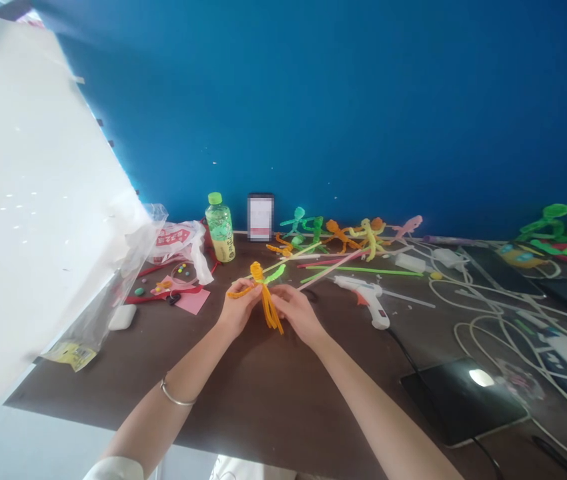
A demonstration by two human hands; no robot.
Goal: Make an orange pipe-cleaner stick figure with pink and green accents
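Between my two hands, above the dark table (263, 400), is an orange pipe-cleaner figure (257, 270) with a coiled top and several loose strands (272, 313) hanging down. My left hand (237, 308) pinches it from the left, where an orange loop sticks out past the fingers. From the right, my right hand (296, 312) has its fingers closed at the upper part of the strands. A short green pipe-cleaner piece (275, 273) shows just above the right fingers; whether it is attached to the figure I cannot tell.
Finished-looking pipe-cleaner figures (369, 235) stand along the blue wall, beside a phone (260, 217) and a drink bottle (220, 230). A white glue gun (371, 300) lies right of my hands, with a black tablet (463, 400) nearer me. White cables (478, 320) sprawl at right; plastic bags (176, 240) lie left.
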